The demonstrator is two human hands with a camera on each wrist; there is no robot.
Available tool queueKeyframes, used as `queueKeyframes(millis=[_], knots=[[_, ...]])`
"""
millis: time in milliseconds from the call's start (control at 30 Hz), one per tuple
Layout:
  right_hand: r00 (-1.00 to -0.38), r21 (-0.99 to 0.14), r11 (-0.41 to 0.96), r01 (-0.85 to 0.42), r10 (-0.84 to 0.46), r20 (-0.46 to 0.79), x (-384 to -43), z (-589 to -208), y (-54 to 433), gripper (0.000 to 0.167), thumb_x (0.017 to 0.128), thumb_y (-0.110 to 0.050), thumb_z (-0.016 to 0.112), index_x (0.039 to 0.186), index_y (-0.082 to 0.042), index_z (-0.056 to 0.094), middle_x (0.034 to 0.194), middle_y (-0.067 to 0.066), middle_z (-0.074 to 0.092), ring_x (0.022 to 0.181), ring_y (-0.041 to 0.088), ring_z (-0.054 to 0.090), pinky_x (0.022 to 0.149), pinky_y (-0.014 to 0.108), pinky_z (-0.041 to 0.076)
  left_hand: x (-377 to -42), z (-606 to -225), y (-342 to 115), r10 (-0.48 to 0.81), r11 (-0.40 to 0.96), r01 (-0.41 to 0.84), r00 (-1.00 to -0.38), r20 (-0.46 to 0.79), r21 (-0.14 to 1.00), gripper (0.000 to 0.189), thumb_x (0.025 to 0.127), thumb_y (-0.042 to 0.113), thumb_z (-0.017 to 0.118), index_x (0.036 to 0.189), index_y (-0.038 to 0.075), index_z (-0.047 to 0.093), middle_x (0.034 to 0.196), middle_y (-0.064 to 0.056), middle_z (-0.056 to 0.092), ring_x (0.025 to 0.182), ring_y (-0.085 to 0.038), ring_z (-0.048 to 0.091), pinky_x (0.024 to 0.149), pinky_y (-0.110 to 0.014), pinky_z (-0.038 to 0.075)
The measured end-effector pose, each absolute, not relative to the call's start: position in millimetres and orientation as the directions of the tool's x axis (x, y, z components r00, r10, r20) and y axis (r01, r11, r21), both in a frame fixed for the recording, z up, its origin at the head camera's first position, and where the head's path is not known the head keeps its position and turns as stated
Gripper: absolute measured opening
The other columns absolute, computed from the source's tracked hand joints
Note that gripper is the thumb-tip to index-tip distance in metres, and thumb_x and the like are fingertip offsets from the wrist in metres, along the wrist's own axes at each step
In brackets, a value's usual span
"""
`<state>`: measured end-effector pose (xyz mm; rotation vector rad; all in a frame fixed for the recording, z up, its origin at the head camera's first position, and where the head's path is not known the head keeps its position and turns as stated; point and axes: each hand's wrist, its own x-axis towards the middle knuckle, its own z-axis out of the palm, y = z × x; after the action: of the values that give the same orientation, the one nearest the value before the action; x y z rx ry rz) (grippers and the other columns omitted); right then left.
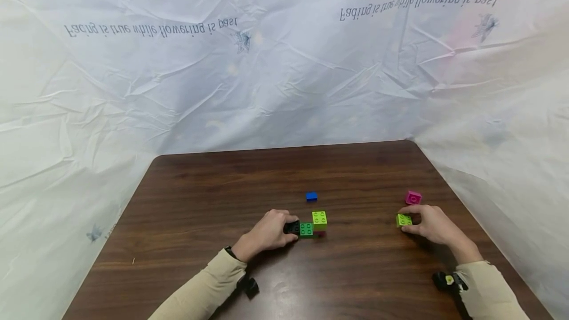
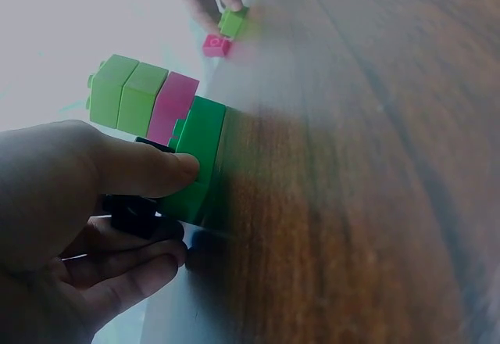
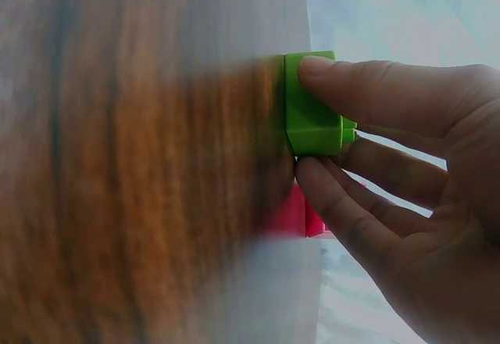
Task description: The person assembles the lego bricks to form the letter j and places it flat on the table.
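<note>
My left hand (image 1: pixel 272 231) grips the left end of a joined group of toy building bricks. A black brick (image 1: pixel 292 227) lies between its thumb and fingers. Beside that sits a green brick (image 2: pixel 205 137), which the thumb touches in the left wrist view. At the right end rises a stack with a pink brick (image 2: pixel 173 108) under two lime bricks (image 2: pixel 125 94). Far to the right, my right hand (image 1: pixel 430 223) pinches a single lime brick (image 3: pixel 312 109) that sits on the table, studs up. Part of the black brick is hidden by the left hand.
A blue brick (image 1: pixel 311 196) lies behind the joined bricks. Just beyond the right hand lies a loose pink brick (image 1: pixel 413 197), its hollow side showing. The brown wooden table (image 1: pixel 213 186) meets hanging pale sheeting (image 1: pixel 284 88) at its back and sides.
</note>
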<state>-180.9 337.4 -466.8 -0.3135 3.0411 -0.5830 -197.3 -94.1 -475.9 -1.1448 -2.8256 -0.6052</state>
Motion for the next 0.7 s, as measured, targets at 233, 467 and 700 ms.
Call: queueKeyframes(millis=[233,467,700], knots=[[-0.979,-0.370,0.909,-0.193,-0.205,0.008,-181,-465,337,0.044,0.066,-0.036,0.075,0.103,-0.013,0.065,0.102,0.013,0.063,0.096,0.032,0.056,0.076,0.048,0.044,-197,-478,-94,0.658,0.661,0.666,-0.736,0.160,0.346,0.044,0.074,0.035,0.068,0.113,0.014,0.062,0.092,0.002,0.062,0.072,-0.004,0.055,0.059,-0.014,0.043],[-0.976,-0.362,0.907,-0.214,-0.214,0.039,-183,-462,336,0.044,0.067,-0.036,0.074,0.103,-0.014,0.065,0.103,0.015,0.063,0.095,0.031,0.057,0.074,0.046,0.045,-197,-478,-94,0.657,0.661,0.665,-0.737,0.162,0.347,0.044,0.074,0.035,0.068,0.113,0.014,0.062,0.091,0.003,0.061,0.072,-0.004,0.055,0.059,-0.014,0.042],[-0.974,-0.385,0.896,-0.221,-0.219,0.048,-186,-456,333,0.044,0.068,-0.037,0.073,0.104,-0.013,0.065,0.101,0.013,0.063,0.093,0.028,0.057,0.073,0.045,0.045,-198,-477,-94,0.659,0.661,0.665,-0.736,0.155,0.349,0.044,0.075,0.035,0.068,0.113,0.014,0.062,0.091,0.003,0.061,0.073,-0.004,0.055,0.060,-0.015,0.043]])
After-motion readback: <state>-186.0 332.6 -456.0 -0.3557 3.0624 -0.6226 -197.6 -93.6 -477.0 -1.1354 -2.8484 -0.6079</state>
